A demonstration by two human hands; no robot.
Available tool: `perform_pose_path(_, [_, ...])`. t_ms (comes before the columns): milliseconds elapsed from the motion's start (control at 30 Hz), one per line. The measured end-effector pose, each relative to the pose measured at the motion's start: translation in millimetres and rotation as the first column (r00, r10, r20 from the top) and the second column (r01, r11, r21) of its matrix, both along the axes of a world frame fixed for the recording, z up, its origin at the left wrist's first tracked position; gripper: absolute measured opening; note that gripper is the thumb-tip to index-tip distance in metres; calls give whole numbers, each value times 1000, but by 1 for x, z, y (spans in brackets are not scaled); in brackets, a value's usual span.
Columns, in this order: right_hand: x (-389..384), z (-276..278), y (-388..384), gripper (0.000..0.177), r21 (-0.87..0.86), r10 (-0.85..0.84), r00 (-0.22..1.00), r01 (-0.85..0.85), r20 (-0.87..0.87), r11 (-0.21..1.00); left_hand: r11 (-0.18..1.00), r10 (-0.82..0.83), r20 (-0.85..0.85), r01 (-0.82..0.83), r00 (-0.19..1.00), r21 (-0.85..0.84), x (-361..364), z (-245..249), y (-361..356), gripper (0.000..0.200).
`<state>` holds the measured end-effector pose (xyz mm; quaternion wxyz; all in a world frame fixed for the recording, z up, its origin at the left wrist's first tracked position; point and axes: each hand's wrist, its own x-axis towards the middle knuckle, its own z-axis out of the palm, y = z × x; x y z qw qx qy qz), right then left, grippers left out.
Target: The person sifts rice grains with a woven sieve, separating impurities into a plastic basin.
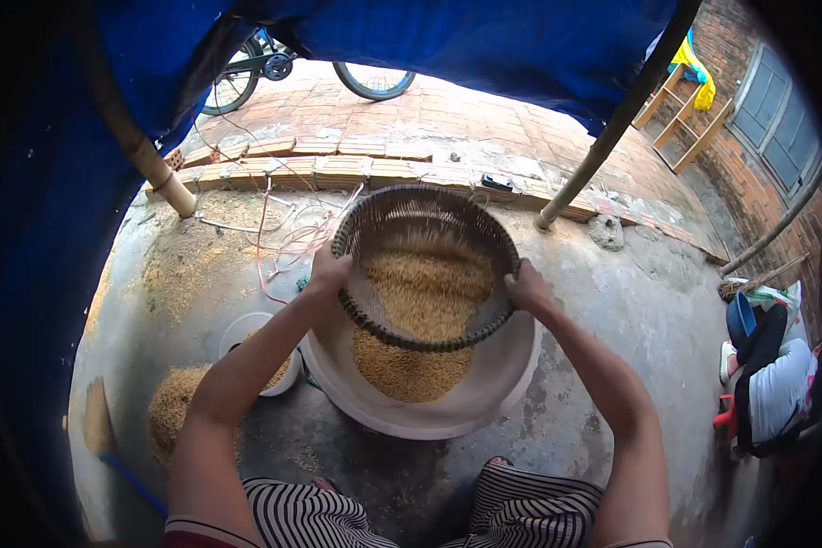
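Note:
A round woven sieve [402, 345] with a dark rim is held tilted over a wide pale basin [511, 388]. My left hand [330, 270] grips its rim on the left, and my right hand [526, 285] grips the opposite side. Golden grain [429, 288] lies in the sieve, its upper part blurred by motion. More grain [411, 367] is heaped in the basin below. Beside my left forearm stands a white bucket [247, 326] with some grain inside, partly hidden by the arm. The sieve covers the far part of the basin.
A grain pile [175, 406] lies on the concrete floor at left, near a broom-like tool [100, 425]. Cables [306, 224] run along a low brick edge [338, 171]. Poles [621, 114] hold up a blue tarp [484, 36]. A seated person [781, 384] is at far right.

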<state>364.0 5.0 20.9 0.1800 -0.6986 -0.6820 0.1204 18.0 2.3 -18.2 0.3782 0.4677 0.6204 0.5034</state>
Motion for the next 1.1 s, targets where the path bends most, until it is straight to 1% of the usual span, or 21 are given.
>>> perform_pose_path(67, [3,2,-11,34,-215,48,983,-86,-176,973,998,-21,19,22,1000,-64,-4,0,-5,25])
perform_pose_path(133, [-4,25,-19,36,-241,39,976,-92,-215,966,983,-61,82,74,995,-169,-3,33,-24,27])
perform_pose_path(167, [-3,32,-24,37,-271,26,967,-97,-255,958,994,-97,145,104,985,-42,-4,39,-26,28])
perform_pose_path(200, [0,33,-27,37,-276,19,965,-93,-260,957,994,-102,102,98,990,47,-14,40,-22,32])
perform_pose_path(267, [3,35,-31,40,195,197,941,-146,-276,970,940,-54,-35,62,998,334,-17,58,-19,38])
perform_pose_path(300, [1,38,-34,40,193,197,941,-147,-275,970,853,12,-118,52,993,519,-10,82,-25,40])
perform_pose_path(367, [-8,46,-39,27,413,210,946,-93,-247,906,797,28,-188,92,982,598,-7,96,-21,43])
perform_pose_path(400, [-10,52,-36,26,288,118,956,-38,-268,957,817,-13,-141,92,990,569,-6,93,-15,42])
perform_pose_path(433, [-9,48,-20,26,289,127,955,-45,-268,956,837,-49,-94,92,994,539,-5,87,-7,42])
perform_pose_path(467, [-6,33,0,31,234,90,980,-47,-179,971,851,-74,17,54,997,523,-5,41,26,38])
perform_pose_path(533, [6,5,20,34,120,47,998,-40,-51,992,973,-34,73,16,997,229,-6,-1,37,28])
perform_pose_path(567, [8,7,14,34,125,47,998,-40,-49,991,995,-19,49,15,999,94,5,13,17,24])
perform_pose_path(633, [10,11,-2,33,-303,-6,972,-67,-233,951,983,-119,108,132,987,-126,5,23,-2,22])
perform_pose_path(767, [22,8,-4,24,-369,68,967,-159,-247,916,961,-133,94,152,987,-230,2,39,-11,23])
perform_pose_path(833, [14,42,-20,27,54,129,964,-119,-233,991,981,-84,101,65,991,182,-2,59,-13,29])
perform_pose_path(867, [11,50,-26,27,57,126,964,-116,-236,992,939,-37,-25,43,999,342,-1,73,-15,33])
perform_pose_path(900, [8,56,-32,29,203,149,965,-105,-216,973,868,34,-138,39,990,494,1,88,-19,38])
perform_pose_path(933, [6,58,-35,31,344,170,967,-96,-190,934,863,31,-109,28,994,505,8,107,-30,43])
perform_pose_path(967, [5,59,-33,31,343,170,967,-98,-189,934,864,32,-107,26,994,503,8,102,-27,43])
perform_pose_path(1067, [0,44,-16,42,235,83,985,-46,-150,971,832,34,-94,24,995,555,3,59,-6,40])
perform_pose_path(1100, [4,24,-4,42,177,91,992,-75,-89,981,910,20,-35,-4,999,415,-2,33,6,35])
